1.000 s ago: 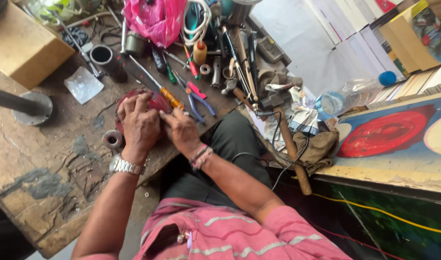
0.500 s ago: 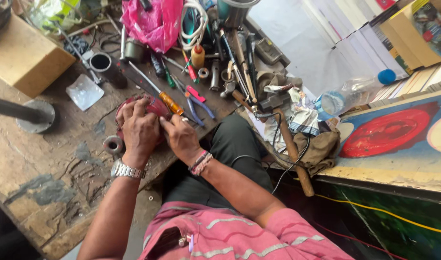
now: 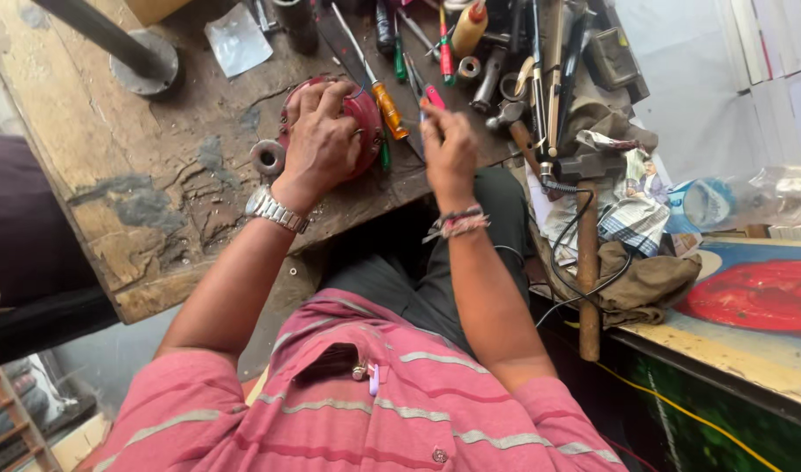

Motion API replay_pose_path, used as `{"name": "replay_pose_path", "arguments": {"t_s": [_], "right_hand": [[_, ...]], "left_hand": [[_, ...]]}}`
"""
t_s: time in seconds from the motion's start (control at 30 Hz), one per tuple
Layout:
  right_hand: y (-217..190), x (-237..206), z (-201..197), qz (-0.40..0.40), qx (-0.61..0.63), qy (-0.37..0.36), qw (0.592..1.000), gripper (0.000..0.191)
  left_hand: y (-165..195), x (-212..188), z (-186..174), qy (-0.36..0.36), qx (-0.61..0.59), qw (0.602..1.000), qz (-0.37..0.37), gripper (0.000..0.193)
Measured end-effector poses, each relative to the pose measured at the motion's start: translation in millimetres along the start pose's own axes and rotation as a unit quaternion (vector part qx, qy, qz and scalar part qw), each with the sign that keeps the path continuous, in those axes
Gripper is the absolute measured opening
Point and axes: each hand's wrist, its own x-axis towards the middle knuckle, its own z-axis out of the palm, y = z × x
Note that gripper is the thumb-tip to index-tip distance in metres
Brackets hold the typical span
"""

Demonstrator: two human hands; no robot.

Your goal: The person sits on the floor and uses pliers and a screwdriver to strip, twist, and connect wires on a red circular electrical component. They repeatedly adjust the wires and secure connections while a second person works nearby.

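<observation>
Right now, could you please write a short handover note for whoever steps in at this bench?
Left hand: palm down on the round red part, gripping it on the wooden bench.
Right hand: lifted beside it, fingers pinched; anything held is too small to tell.
Nearby: orange-handled screwdriver touching the part, metal ring left of it, hammer to the right.
Done or left: cannot be judged; the hand covers the part.

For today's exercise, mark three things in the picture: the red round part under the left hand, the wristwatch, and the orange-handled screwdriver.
red round part point(image 3: 365, 114), head view, on its right rim beside the fingers.
wristwatch point(image 3: 265, 205), head view, on its metal case.
orange-handled screwdriver point(image 3: 389, 109), head view, on its orange handle.
</observation>
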Motion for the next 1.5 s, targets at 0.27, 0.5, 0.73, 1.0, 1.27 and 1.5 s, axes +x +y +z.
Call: {"name": "replay_pose_path", "arguments": {"t_s": [0.27, 0.5, 0.73, 1.0, 1.27, 1.5], "right_hand": [[-8, 20, 1, -0.103, -0.05, 0.042, 0.993, 0.025], [-36, 2, 9, -0.245, -0.078, -0.042, 0.965, 0.031], [-41, 3, 13, -0.278, -0.087, -0.05, 0.955, 0.028], [-38, 1, 16, -0.208, -0.021, -0.04, 0.977, 0.015], [-46, -1, 16, -0.199, -0.034, -0.029, 0.979, 0.013], [-48, -3, 30, -0.173, -0.086, -0.013, 0.981, 0.008]], "left_hand": [[11, 6, -3, 0.027, 0.011, 1.0, -0.001, 0.01], [11, 7, -2, 0.04, -0.013, 0.999, -0.001, 0.01], [11, 8, -4, 0.039, -0.032, 0.999, -0.003, 0.011], [16, 8, -6, 0.057, -0.032, 0.998, -0.012, 0.01], [16, 8, -5, 0.068, -0.027, 0.997, -0.001, 0.008], [13, 6, -8, 0.054, -0.019, 0.998, 0.015, 0.008]]}}
